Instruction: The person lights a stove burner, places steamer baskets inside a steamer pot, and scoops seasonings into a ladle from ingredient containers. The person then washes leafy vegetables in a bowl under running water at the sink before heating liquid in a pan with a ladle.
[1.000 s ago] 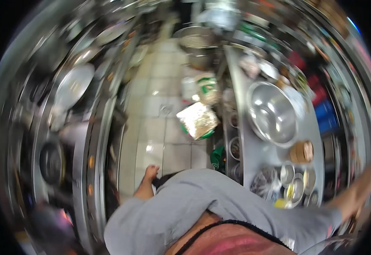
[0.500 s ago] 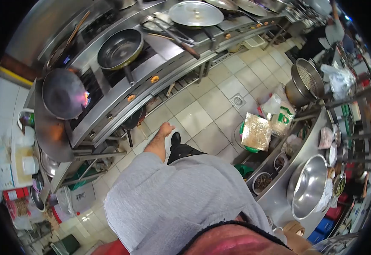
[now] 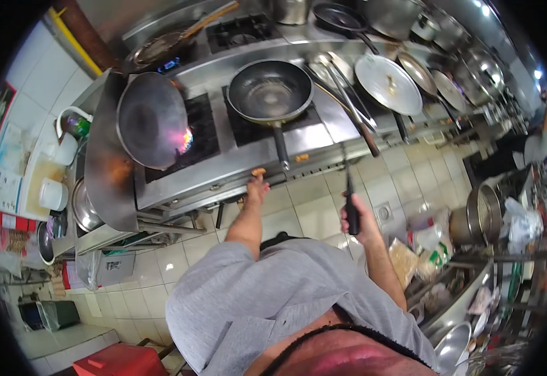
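My left hand (image 3: 258,189) is at the stove front, its fingers closed at an orange-lit burner knob (image 3: 258,172). In my right hand (image 3: 364,219) is a black-handled tool (image 3: 352,213) with a long, thin dark shaft pointing up toward the stove; its exact kind is unclear. A dark wok (image 3: 152,119) stands tilted on the left burner, with a pinkish flame (image 3: 187,140) at its edge. On the burner beside it sits a black frying pan (image 3: 270,91), its handle toward me.
Along the stove lie a long wooden-handled utensil (image 3: 364,135) and a round metal lid (image 3: 389,84). Behind, a strainer (image 3: 157,50) holds wooden-handled tools. To the right are a large pot (image 3: 468,222), plastic bags (image 3: 524,222) and a steel bowl (image 3: 452,344). A person (image 3: 524,153) stands far right.
My left hand has risen from over the floor to the burner knob. My right hand has come into view with the black-handled tool. The view has turned toward the stove.
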Available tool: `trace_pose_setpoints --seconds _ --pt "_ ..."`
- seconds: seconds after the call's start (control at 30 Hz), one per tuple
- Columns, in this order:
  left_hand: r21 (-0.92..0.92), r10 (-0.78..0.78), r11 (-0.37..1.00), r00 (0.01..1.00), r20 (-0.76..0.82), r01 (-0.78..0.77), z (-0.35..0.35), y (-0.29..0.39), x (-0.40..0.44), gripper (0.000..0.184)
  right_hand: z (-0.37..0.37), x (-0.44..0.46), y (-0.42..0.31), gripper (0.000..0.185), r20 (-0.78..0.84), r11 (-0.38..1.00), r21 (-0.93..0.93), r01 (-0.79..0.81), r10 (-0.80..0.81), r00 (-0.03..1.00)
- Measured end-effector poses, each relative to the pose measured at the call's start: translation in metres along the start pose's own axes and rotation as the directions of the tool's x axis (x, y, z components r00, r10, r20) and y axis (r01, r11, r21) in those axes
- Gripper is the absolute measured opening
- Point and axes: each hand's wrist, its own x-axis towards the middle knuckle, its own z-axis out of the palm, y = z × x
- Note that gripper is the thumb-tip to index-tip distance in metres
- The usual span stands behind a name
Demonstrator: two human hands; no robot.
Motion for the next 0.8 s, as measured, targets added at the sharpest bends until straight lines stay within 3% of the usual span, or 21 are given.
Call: trace_pose_setpoints --seconds 0.1,0.13,0.23,0.37,0.43,0.57,0.8 --pt "-0.186 0.049 0.982 0.996 0.075 -0.034 0.002 -0.004 -0.001 0.034 0.023 0.06 0.008 0.038 0.115 0.981 -0.021 -0.195 0.196 0.974" --pt "-0.261 0.057 0.965 0.988 0.143 -0.018 0.002 -0.007 0.004 0.031 0.029 0.076 0.007 0.037 0.115 0.974 -0.043 -0.224 0.227 0.967" --pt "-0.355 0.12 0.933 0.982 0.148 -0.06 0.002 -0.023 0.03 0.02 0.037 0.118 -0.005 0.037 0.076 0.946 -0.093 -0.311 0.318 0.945" --pt "-0.653 0.036 0.756 0.991 0.128 0.057 0.016 -0.009 0.019 0.018 0.048 0.159 -0.03 0.036 0.053 0.913 -0.158 -0.376 0.388 0.92" --pt "-0.73 0.11 0.683 0.988 0.113 0.008 0.021 -0.012 0.02 0.013 0.046 0.185 -0.037 0.035 0.075 0.894 -0.204 -0.399 0.421 0.904" --pt "-0.698 0.116 0.714 0.992 0.046 -0.051 0.024 -0.01 0.015 0.01 0.054 0.212 -0.054 0.035 0.117 0.879 -0.311 -0.361 0.412 0.903" --pt "-0.775 0.188 0.613 0.981 -0.047 -0.154 0.035 -0.017 0.018 0.022 0.058 0.257 -0.072 0.034 0.191 0.822 -0.278 -0.496 0.553 0.811"
